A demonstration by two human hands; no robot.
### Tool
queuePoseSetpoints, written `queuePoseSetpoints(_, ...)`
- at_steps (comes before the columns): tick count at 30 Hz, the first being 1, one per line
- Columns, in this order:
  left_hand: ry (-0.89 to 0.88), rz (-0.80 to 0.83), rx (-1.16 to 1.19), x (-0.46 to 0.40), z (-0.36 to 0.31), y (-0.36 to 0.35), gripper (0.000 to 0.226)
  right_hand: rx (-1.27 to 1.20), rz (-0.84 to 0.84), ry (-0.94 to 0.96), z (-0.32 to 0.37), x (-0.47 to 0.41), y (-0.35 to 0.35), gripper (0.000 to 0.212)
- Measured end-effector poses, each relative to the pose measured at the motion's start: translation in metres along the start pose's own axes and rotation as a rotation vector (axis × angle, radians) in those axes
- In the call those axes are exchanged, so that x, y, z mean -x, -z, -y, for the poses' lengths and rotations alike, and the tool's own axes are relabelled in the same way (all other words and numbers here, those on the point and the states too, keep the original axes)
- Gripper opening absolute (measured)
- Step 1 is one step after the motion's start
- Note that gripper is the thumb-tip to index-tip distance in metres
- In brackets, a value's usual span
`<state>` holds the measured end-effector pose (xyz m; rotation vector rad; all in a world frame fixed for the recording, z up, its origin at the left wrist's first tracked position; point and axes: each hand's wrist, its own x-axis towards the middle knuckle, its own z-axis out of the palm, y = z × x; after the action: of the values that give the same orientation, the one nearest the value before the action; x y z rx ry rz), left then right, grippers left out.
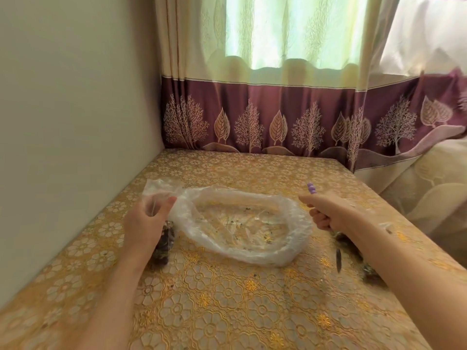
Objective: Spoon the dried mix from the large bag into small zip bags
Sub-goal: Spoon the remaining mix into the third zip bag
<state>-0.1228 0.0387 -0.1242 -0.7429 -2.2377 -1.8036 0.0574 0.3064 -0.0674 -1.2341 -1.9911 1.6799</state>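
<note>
The large clear plastic bag lies flat on the table, its rim rolled down, with only crumbs of dried mix inside. My left hand pinches a small clear zip bag just left of the large bag. My right hand grips a spoon by its purple handle; the spoon's metal end points down below my fist. A filled small bag of dark dried mix lies partly hidden under my left wrist. More filled bags lie under my right forearm.
The table carries a gold flower-patterned cloth. A plain wall borders its left side and a purple-and-cream curtain hangs behind. Pale fabric bulges at the right edge.
</note>
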Motion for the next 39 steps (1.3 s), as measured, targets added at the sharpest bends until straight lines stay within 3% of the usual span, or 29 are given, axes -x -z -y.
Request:
queuePoseSetpoints(1,0.013,0.000,-0.048,-0.003,0.001,0.002,0.027,-0.005,0.000,0.002,-0.002,0.000,0.002,0.026)
queuePoseSetpoints(5,0.077,0.003,-0.237,-0.008,0.008,0.005,0.043,0.030,0.025,-0.030,-0.012,-0.006,0.008,0.059)
queuePoseSetpoints(8,0.144,0.006,-0.267,-0.007,0.004,0.003,0.063,0.141,0.073,-0.054,-0.017,-0.011,0.004,0.055)
queuePoseSetpoints(10,0.131,-0.122,-0.341,-0.005,-0.005,0.001,0.071,0.188,0.072,-0.047,-0.018,-0.015,0.001,0.056)
queuePoseSetpoints(12,0.002,-0.308,-0.501,0.001,-0.019,-0.007,0.067,0.196,0.052,-0.039,-0.013,-0.016,0.001,0.054)
queuePoseSetpoints(14,-0.280,-0.376,-0.567,0.012,-0.035,-0.024,0.054,0.215,0.030,-0.026,-0.004,-0.013,0.003,0.043)
queuePoseSetpoints(15,-0.430,-0.313,-0.584,0.018,-0.043,-0.036,0.046,0.245,0.017,-0.013,0.001,-0.010,0.004,0.034)
queuePoseSetpoints(17,-0.595,0.006,-0.578,0.028,-0.053,-0.064,0.034,0.325,-0.016,0.027,0.012,-0.005,0.010,0.012)
queuePoseSetpoints(20,-0.419,0.402,-0.472,0.029,-0.055,-0.103,0.037,0.404,0.000,0.066,0.030,0.001,0.022,0.015)
queuePoseSetpoints(26,-0.288,0.757,-0.386,0.036,-0.051,-0.152,0.064,0.496,-0.005,0.198,0.061,0.015,0.032,0.025)
queuePoseSetpoints(34,-0.248,0.826,-0.361,0.048,-0.051,-0.168,0.048,0.470,0.065,0.364,0.065,0.020,0.007,0.036)
queuePoseSetpoints(39,-0.064,0.761,-0.087,0.051,-0.051,-0.167,0.085,0.388,0.089,0.443,0.065,0.027,0.005,0.035)
